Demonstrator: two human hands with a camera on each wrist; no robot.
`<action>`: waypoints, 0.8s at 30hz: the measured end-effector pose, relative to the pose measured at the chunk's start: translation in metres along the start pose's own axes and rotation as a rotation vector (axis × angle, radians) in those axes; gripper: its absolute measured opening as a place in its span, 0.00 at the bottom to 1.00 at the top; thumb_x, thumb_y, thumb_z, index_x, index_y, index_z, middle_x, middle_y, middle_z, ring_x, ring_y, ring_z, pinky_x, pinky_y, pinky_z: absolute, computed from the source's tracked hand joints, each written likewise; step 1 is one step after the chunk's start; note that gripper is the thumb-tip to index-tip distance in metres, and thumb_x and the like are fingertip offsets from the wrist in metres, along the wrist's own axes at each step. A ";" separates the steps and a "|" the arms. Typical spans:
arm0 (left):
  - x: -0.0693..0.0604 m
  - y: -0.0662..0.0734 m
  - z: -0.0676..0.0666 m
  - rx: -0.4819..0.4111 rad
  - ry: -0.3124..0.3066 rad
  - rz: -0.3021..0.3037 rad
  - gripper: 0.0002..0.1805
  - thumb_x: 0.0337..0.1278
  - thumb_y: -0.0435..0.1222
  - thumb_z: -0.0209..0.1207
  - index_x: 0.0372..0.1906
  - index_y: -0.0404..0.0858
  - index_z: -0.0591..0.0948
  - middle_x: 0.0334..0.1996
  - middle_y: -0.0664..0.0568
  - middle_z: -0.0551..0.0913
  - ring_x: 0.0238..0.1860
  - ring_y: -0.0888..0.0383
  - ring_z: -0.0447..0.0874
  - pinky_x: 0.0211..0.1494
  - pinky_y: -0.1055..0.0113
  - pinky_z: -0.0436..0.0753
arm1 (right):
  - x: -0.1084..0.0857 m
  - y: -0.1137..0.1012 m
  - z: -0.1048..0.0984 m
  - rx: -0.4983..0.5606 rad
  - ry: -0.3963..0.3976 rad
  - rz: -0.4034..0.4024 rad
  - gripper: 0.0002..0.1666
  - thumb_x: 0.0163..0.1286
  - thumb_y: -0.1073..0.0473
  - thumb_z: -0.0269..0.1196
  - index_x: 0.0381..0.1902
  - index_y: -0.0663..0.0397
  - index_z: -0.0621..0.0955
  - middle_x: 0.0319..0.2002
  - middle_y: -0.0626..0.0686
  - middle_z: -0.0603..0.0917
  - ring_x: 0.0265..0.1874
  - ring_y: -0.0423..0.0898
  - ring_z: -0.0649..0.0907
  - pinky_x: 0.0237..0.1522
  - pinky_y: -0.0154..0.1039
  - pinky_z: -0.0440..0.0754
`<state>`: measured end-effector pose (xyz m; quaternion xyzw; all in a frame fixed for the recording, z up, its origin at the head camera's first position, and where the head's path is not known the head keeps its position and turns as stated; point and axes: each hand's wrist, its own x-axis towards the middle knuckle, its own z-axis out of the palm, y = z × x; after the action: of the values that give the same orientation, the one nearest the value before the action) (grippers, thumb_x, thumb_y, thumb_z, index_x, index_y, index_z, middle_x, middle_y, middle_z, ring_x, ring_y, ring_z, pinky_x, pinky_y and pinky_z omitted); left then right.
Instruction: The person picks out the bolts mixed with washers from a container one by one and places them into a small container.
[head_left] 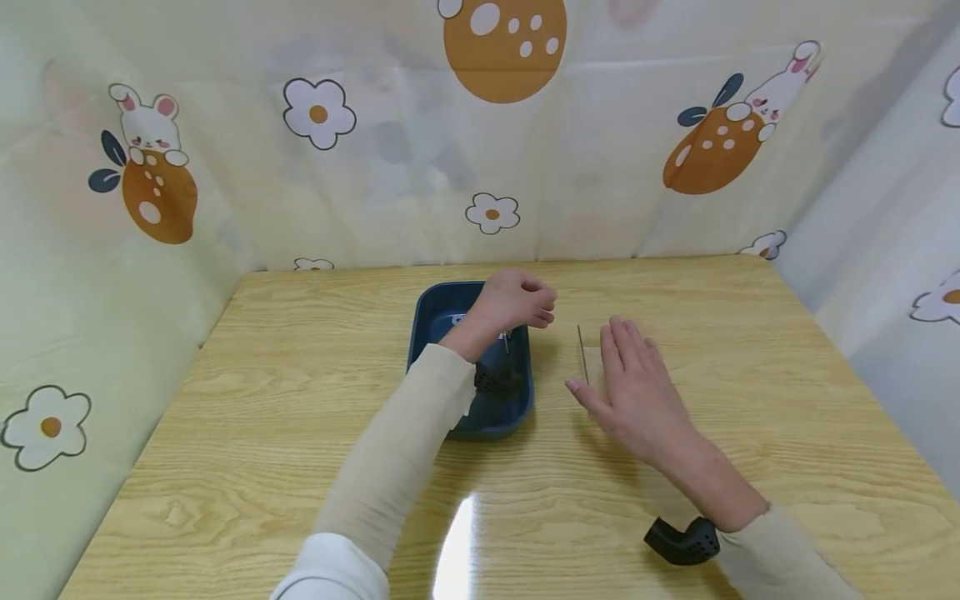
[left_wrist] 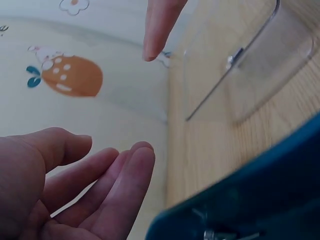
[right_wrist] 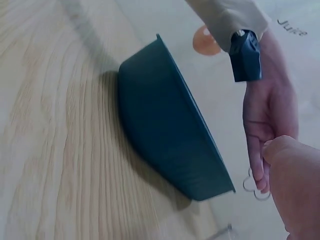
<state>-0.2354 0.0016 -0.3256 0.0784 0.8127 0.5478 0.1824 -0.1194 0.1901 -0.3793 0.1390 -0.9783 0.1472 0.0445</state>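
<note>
Before me, the wood-grained desk [head_left: 247, 417] carries a dark blue tray [head_left: 530, 393] and, near it, a clear plastic piece [left_wrist: 275, 75].

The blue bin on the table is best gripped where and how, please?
I'd probably pinch the blue bin by its right rim, coming from the right: that thin edge stands above the table, while the left forearm crosses over the left side.

The bin [right_wrist: 160, 120] is dark blue, the table [head_left: 225, 433] yellowish wood-grained, the left sleeve [head_left: 397, 450] cream, the backdrop [head_left: 405, 217] flower-patterned.
</note>
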 end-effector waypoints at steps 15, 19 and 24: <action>-0.004 -0.028 -0.042 -0.015 0.055 -0.053 0.18 0.70 0.40 0.56 0.54 0.31 0.82 0.47 0.40 0.87 0.49 0.46 0.88 0.53 0.60 0.87 | 0.017 -0.039 0.014 -0.010 -0.049 -0.066 0.55 0.74 0.29 0.45 0.77 0.68 0.49 0.79 0.65 0.46 0.79 0.61 0.45 0.79 0.62 0.46; -0.006 -0.036 -0.049 0.019 0.089 -0.074 0.19 0.70 0.40 0.56 0.55 0.30 0.82 0.47 0.40 0.87 0.46 0.48 0.89 0.57 0.56 0.86 | 0.018 -0.046 0.021 -0.005 -0.070 -0.080 0.56 0.73 0.28 0.46 0.78 0.66 0.49 0.80 0.63 0.45 0.80 0.60 0.44 0.79 0.61 0.46; -0.004 -0.047 -0.050 0.065 0.107 -0.116 0.18 0.70 0.40 0.57 0.54 0.31 0.83 0.46 0.41 0.88 0.43 0.51 0.91 0.59 0.59 0.85 | 0.018 -0.054 0.029 -0.003 -0.085 -0.102 0.58 0.72 0.25 0.43 0.78 0.65 0.48 0.80 0.63 0.45 0.80 0.59 0.44 0.79 0.61 0.47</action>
<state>-0.2470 -0.0612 -0.3512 0.0078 0.8419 0.5128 0.1675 -0.1222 0.1271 -0.3897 0.1946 -0.9712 0.1373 0.0106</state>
